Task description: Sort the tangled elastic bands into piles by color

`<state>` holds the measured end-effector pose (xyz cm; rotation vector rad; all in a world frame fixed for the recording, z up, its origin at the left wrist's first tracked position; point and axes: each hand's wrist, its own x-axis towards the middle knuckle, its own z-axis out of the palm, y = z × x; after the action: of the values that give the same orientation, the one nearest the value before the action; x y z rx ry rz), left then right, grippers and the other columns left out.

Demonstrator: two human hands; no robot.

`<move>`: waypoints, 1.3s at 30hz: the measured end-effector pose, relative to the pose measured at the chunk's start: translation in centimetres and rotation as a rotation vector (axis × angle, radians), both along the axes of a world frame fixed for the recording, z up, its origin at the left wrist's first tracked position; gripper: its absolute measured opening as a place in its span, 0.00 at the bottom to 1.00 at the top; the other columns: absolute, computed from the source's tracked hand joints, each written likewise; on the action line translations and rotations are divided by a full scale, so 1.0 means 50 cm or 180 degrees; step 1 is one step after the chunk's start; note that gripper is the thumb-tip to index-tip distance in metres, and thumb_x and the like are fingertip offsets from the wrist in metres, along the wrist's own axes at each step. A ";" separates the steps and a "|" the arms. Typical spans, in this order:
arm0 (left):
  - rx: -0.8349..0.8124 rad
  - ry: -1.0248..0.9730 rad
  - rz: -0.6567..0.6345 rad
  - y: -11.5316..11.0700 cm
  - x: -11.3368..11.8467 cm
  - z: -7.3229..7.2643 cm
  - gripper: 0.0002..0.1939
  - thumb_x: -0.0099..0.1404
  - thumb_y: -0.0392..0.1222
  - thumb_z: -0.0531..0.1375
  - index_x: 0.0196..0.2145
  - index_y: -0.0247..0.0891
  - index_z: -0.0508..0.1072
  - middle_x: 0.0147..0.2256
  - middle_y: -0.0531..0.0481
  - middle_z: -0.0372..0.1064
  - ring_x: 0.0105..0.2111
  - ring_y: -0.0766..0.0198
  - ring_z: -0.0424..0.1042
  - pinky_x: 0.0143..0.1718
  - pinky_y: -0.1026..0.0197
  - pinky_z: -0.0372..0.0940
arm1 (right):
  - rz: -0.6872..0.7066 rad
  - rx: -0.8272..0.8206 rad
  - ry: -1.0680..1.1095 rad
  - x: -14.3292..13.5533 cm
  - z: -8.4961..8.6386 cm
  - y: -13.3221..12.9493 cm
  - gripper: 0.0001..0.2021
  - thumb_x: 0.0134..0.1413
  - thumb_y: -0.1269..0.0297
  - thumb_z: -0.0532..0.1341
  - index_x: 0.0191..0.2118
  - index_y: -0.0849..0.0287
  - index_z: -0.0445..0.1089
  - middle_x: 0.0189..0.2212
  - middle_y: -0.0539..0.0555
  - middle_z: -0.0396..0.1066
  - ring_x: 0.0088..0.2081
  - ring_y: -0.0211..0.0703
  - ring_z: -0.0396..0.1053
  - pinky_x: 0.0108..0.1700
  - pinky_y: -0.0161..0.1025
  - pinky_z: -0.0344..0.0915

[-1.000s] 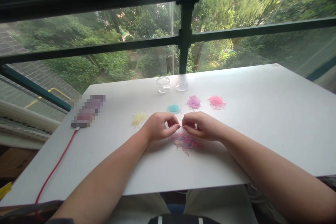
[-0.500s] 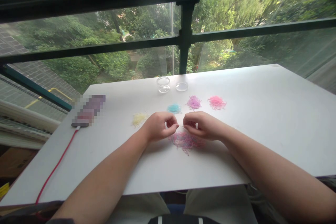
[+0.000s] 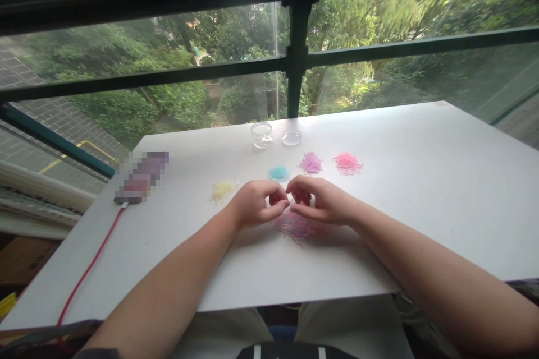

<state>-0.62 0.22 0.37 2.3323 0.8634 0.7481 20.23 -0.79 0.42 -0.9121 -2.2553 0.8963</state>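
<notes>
My left hand (image 3: 261,202) hovers over the near side of a mixed pink and purple pile of thin, looped strands (image 3: 295,227) that look like small rubber bands. Its thumb and forefinger are pinched together; whatever is between them is too small to make out. Close beside it, fingertips almost touching, my right hand (image 3: 318,199) has its thumb and forefinger apart. Sorted piles lie beyond the hands: yellow strands (image 3: 223,190), blue strands (image 3: 279,173), purple strands (image 3: 311,162) and pink strands (image 3: 347,163). My hands partly cover the mixed pile.
A clear round container (image 3: 261,136) stands at the back of the white table (image 3: 421,196), with its clear lid (image 3: 291,138) beside it. On the left lies a blurred-out phone (image 3: 143,178) with a red cable (image 3: 90,269). Windows rise behind the far edge.
My right hand's thumb and forefinger have spread from a pinch, and its forefinger has moved up and left towards my left hand. The thin line between the hands no longer shows.
</notes>
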 end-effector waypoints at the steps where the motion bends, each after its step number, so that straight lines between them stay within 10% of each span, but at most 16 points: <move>1: 0.0035 -0.0019 -0.0012 0.000 0.000 0.000 0.05 0.59 0.37 0.58 0.27 0.35 0.72 0.24 0.53 0.70 0.24 0.71 0.66 0.29 0.68 0.61 | 0.0028 -0.0047 0.0014 0.000 0.000 -0.001 0.10 0.50 0.68 0.59 0.41 0.61 0.64 0.26 0.50 0.65 0.27 0.35 0.62 0.27 0.32 0.61; 39: 0.0252 0.0027 -0.0170 -0.005 0.004 0.006 0.03 0.57 0.36 0.56 0.27 0.36 0.68 0.25 0.52 0.67 0.26 0.68 0.65 0.32 0.65 0.61 | 0.0148 -0.0341 0.0300 -0.001 0.004 -0.004 0.06 0.42 0.76 0.56 0.23 0.59 0.59 0.19 0.45 0.59 0.23 0.32 0.57 0.25 0.30 0.56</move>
<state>-0.44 -0.03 0.66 2.4199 0.7851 0.7631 20.16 -0.97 0.62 -0.8486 -2.1735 1.0674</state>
